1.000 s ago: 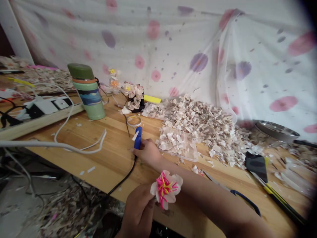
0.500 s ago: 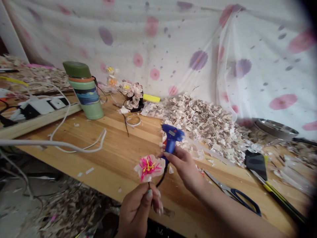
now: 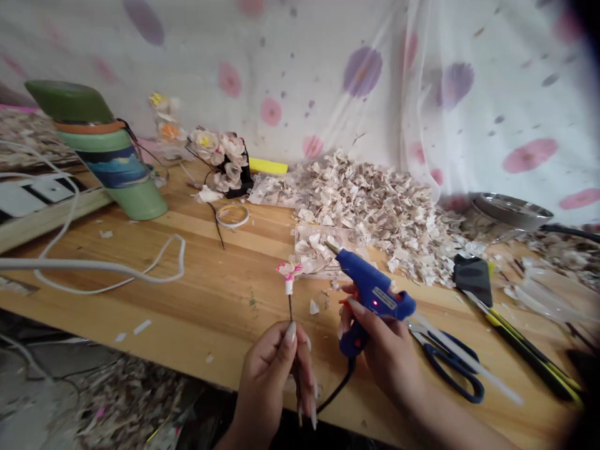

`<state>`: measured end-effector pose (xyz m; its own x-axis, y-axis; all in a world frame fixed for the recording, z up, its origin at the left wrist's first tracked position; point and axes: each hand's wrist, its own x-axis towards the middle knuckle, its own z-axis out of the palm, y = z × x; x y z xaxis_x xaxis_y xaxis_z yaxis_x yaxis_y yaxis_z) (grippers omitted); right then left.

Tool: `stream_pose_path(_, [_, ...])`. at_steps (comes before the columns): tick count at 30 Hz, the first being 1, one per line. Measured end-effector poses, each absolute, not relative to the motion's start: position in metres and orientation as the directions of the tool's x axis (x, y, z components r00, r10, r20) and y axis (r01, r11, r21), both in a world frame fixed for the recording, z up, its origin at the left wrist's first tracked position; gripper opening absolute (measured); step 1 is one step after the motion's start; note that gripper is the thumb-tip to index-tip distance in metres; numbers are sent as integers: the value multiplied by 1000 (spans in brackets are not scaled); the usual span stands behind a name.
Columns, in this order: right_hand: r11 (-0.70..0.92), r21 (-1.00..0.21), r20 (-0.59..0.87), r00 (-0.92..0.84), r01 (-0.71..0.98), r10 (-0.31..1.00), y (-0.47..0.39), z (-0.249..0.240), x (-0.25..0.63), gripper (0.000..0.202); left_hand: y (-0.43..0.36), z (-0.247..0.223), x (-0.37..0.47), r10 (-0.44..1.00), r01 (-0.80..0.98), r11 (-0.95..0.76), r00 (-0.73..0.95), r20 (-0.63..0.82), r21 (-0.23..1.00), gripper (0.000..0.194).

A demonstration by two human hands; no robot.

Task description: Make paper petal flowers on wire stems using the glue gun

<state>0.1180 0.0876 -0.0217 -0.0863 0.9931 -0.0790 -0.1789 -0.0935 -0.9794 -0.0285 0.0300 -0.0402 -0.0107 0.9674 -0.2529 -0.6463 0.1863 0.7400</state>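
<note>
My left hand (image 3: 276, 369) pinches the dark stem of a small flower (image 3: 289, 272) near the table's front edge. The flower has pale petals with pink at its centre and a white band beneath; it stands upright. My right hand (image 3: 379, 337) is wrapped round the handle of a blue glue gun (image 3: 375, 290), fingers at its orange trigger. The gun's red light is lit, and its nozzle points up and left, to the right of the flower and apart from it. A clear glue stick sticks out of its back.
Behind lie a clear tray (image 3: 304, 265) of petals and a large petal pile (image 3: 375, 200). Scissors (image 3: 452, 369), a yellow-black cutter (image 3: 529, 356) and a metal pan (image 3: 513, 209) are right. A green bottle (image 3: 112, 162), white cable (image 3: 94, 265), wire ring (image 3: 233, 215) and finished flowers (image 3: 225, 156) are left.
The glue gun has turned, its nozzle now pointing up-left, and moved right and down. The flower has tipped from facing me to upright, showing its white band. The view has shifted.
</note>
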Motion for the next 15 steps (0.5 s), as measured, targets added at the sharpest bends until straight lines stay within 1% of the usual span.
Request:
stream_pose_path(2, [-67,-971,-53,-66,-231,996,83,-21,118,26,33,-43,-27,961,-670,210,7,-276,712,36])
stream_pose_path(5, [-83,-975,-51,-160,-204,986,78,-21,119,24,38,-45,-26,954,-686,231,19,-301,690,39])
stream_pose_path(7, [-87,-989,-60,-216,-117,975,75,-22,120,23,40,-46,-27,947,-698,247,29,-319,672,41])
stream_pose_path(8, [-69,-997,-57,-219,-44,974,73,-22,121,22,41,-46,-27,946,-705,253,36,-323,662,42])
stream_pose_path(10, [19,-992,-6,-204,121,979,72,-23,122,16,42,-47,-29,940,-714,274,56,-337,645,42])
stream_pose_path(12, [136,-959,89,-191,249,978,73,-24,121,13,41,-48,-31,933,-715,299,79,-352,632,41])
stream_pose_path(14, [208,-928,146,-209,310,967,76,-23,119,12,39,-48,-32,921,-703,334,99,-378,629,42])
stream_pose_path(15, [218,-922,149,-226,321,963,78,-22,117,11,38,-48,-32,911,-693,353,101,-400,629,43])
